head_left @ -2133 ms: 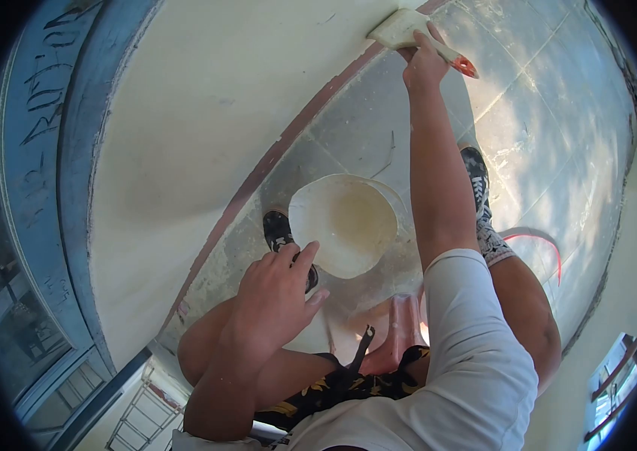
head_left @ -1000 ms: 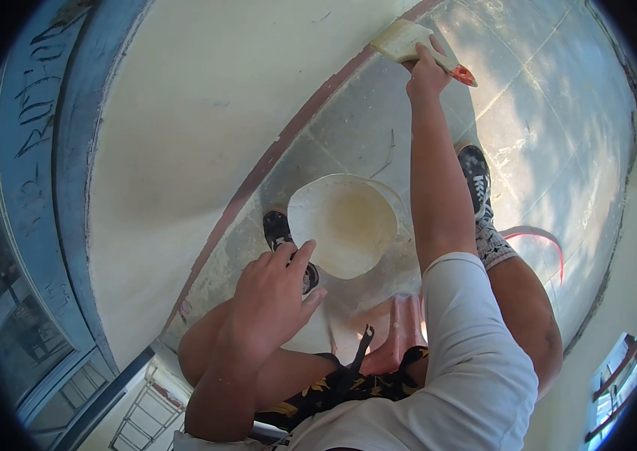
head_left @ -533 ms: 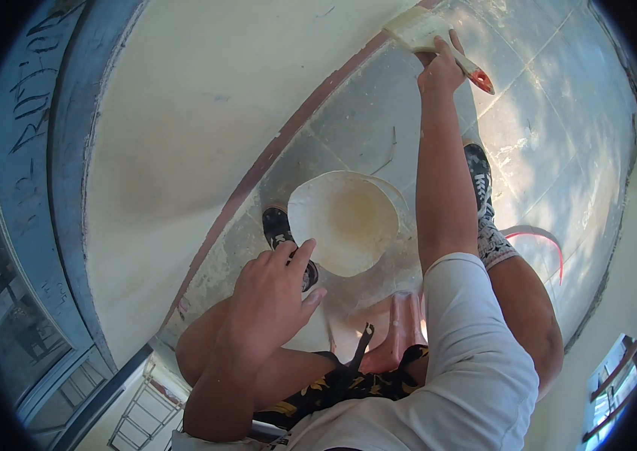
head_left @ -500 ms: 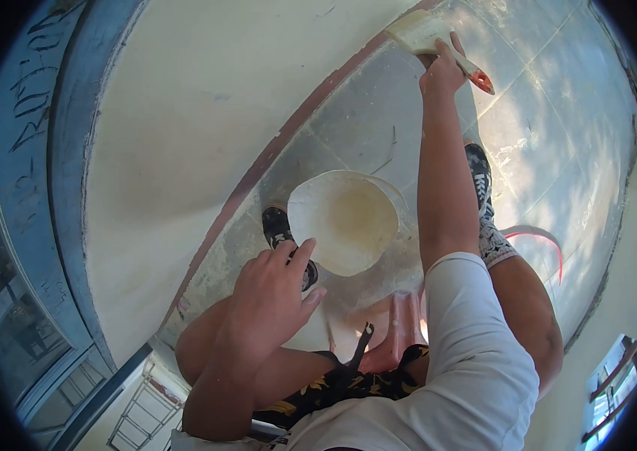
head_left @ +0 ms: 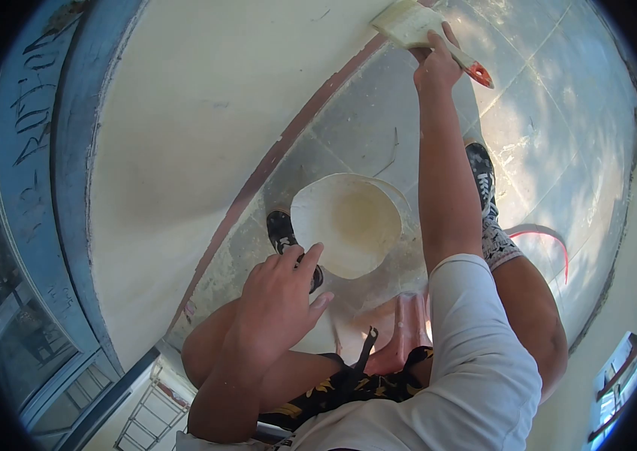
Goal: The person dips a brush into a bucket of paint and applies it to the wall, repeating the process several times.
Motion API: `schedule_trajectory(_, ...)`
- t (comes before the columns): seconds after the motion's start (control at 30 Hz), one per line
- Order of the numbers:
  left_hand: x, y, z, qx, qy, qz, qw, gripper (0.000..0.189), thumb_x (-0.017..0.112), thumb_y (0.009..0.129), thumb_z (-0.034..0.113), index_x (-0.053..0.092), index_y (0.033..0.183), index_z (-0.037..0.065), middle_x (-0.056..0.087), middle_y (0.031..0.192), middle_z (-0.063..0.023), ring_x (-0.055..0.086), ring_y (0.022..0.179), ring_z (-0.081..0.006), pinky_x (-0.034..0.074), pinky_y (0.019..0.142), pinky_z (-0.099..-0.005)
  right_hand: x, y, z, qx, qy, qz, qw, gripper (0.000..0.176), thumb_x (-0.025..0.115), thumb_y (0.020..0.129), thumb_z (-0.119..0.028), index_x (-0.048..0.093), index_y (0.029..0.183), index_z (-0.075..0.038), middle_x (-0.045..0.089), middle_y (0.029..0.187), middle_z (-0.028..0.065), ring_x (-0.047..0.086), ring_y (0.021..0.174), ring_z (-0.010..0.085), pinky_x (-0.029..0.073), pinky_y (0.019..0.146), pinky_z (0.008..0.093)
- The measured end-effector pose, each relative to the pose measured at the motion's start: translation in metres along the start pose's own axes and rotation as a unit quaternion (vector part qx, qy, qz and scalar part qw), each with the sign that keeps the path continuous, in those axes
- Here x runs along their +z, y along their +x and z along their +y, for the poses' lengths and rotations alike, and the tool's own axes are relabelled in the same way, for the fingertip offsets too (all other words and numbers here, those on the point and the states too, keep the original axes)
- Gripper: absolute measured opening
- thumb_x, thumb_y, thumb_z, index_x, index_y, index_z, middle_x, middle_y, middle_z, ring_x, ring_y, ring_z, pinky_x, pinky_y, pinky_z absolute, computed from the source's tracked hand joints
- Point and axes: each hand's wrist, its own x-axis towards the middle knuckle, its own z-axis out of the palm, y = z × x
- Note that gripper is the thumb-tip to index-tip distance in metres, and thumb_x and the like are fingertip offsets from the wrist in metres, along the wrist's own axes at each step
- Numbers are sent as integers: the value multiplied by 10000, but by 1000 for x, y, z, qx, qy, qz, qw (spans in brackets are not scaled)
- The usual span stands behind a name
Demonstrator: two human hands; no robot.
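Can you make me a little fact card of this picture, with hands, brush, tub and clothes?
Right hand: gripping a wide paintbrush with a red-tipped handle
Left hand: open, nothing seen in it
Brush place: by the cream wall and its reddish border
White tub: on the floor between black shoes, yellowish inside
Clothes: white shirt, dark yellow-patterned shorts

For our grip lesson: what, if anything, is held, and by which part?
The right hand grips the brush where its handle widens; the left hand holds nothing.

Black handwriting point(head_left: 35, 113) marked a flat blue-painted frame point(head_left: 74, 188).
Left of the cream-painted wall point(head_left: 206, 158), the letters defied sure reading.
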Motion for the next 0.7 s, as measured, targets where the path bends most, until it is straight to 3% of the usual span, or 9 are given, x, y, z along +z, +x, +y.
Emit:
schedule_trajectory(0.17,0,2,1,-6,0,-3,1000,583,690,775,236,464,1269,23,539,1183,-183,539,1057,-331,418,922,-408,-15,8,5,-10,-28,42,999,423,569,812,26,477,1224,59,560,1130,206,630,930,292,598,675,406)
schedule_trajectory(0.37,1,2,-1,1,-3,-3,1000,582,692,772,233,468,1265,20,544,1171,-186,538,1056,-334,419,916,-409,8,7,23,-17,-81,-48,995,421,562,816,24,475,1226,57,561,1120,201,633,915,298,594,677,396)
schedule_trajectory(0.47,1,1,-4,0,-6,3,1000,584,692,771,231,466,1266,20,546,1166,-186,540,1052,-338,420,912,-411,7,9,-8,16,31,4,999,443,538,820,57,466,1257,34,543,1136,218,602,982,374,578,768,484)
schedule_trajectory(0.57,2,0,-4,-6,-9,0,1000,585,692,771,230,465,1267,21,546,1163,-186,541,1047,-339,422,908,-413,-2,14,-15,-20,-13,-1,1000,460,542,817,60,452,1268,32,541,1142,221,608,968,381,581,758,486)
schedule_trajectory(0.7,0,2,-5,-7,-9,-2,1000,590,692,771,232,459,1275,30,545,1162,-187,540,1050,-337,421,909,-414,-11,9,9,-15,-82,-11,996,421,555,819,37,466,1228,85,557,1129,213,628,935,295,601,693,395)
